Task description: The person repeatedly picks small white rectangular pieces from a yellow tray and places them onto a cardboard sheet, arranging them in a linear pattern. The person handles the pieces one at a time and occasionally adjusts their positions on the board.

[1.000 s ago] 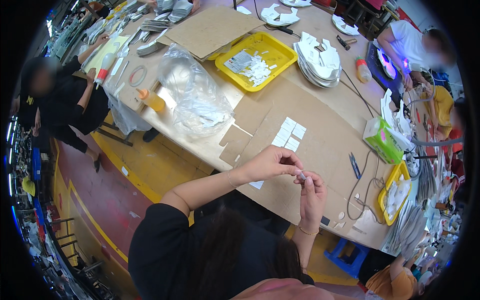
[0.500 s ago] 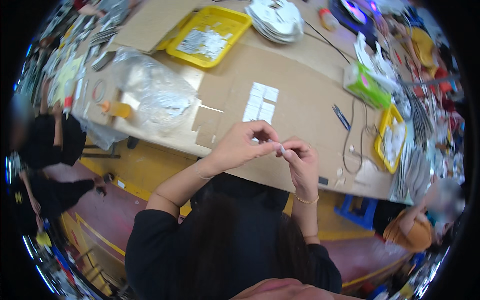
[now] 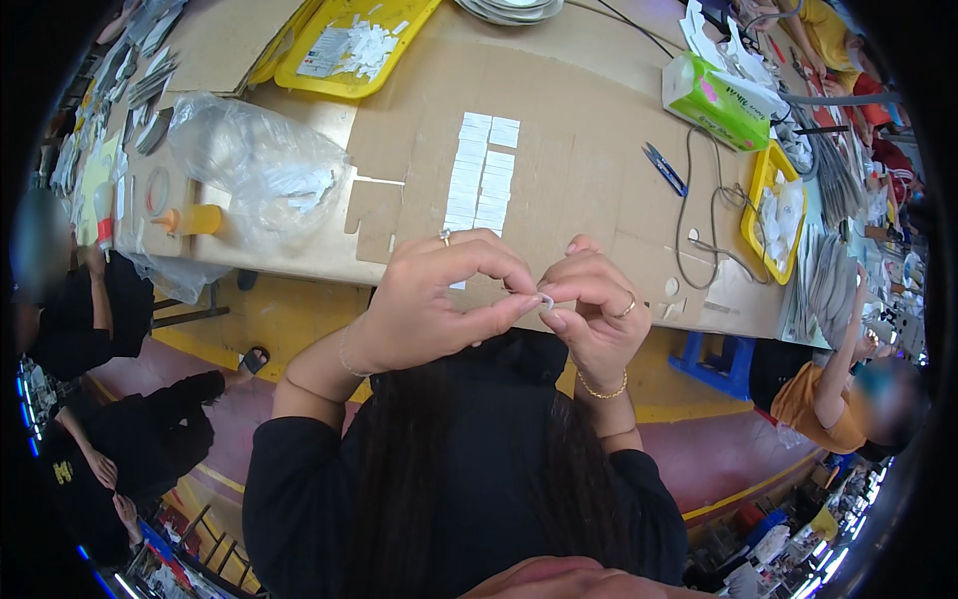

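Both hands are meeting over the desk's [image 3: 599, 120] near edge — the left hand [image 3: 439, 299] and right hand [image 3: 594, 309] are pinching a small white ring [image 3: 545, 299] between their fingers, just below the rows of white strips [image 3: 481, 175].

I am wearing a black long-sleeved top, its sleeves pushed up past my elbows and leaving both forearms bare. My long dark hair is hanging down over the front of the top. My left hand [image 3: 439, 299] is wearing a ring on one finger and a thin bracelet at the wrist. My right hand [image 3: 596, 314] is wearing a gold ring and a gold beaded bracelet.
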Motion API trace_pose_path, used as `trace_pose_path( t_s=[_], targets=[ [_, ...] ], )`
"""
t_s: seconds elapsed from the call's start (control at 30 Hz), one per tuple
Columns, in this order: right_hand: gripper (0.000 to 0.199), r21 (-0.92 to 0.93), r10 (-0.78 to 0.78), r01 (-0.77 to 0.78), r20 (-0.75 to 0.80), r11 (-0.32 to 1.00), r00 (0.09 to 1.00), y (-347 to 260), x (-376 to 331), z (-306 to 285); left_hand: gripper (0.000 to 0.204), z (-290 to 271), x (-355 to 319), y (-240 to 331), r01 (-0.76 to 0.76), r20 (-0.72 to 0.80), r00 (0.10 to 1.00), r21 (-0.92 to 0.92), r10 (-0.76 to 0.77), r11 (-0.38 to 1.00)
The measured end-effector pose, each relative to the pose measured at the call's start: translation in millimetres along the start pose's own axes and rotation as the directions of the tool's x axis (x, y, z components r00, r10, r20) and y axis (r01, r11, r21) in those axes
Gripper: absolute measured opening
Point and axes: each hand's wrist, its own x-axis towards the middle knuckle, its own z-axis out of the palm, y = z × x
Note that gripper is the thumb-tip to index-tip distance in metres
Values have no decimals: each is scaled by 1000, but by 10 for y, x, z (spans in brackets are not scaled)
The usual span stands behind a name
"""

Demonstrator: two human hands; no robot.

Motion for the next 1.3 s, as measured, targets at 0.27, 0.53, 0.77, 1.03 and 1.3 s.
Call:
trace_pose_path(
  t_s=[0.27, 0.53, 0.77, 1.03, 1.3],
  targets=[
    [17, -86, -94, 92, -18, 992, 995, -141, -22, -19, 20, 19, -16, 96, -127, 38, 991, 12, 126, 992],
    [13, -168, -158, 159, 19, 973, 987, -213, -39, -40, 23, 30, -13, 124, -174, 59, 983, -16, 174, 985],
    [16, -156, -135, 132, -8, 979, 991, -230, -41, -45, 22, 14, -12, 143, -175, 90, 980, -10, 175, 985],
    [15, -155, -113, 109, -19, 982, 993, -241, -47, -36, 22, 20, -14, 142, -185, 88, 979, 0, 184, 983],
    [15, -220, -129, 118, -38, 968, 991, -192, -67, -10, 19, 3, -31, 136, -78, 77, 994, 55, 73, 995]
  ],
)
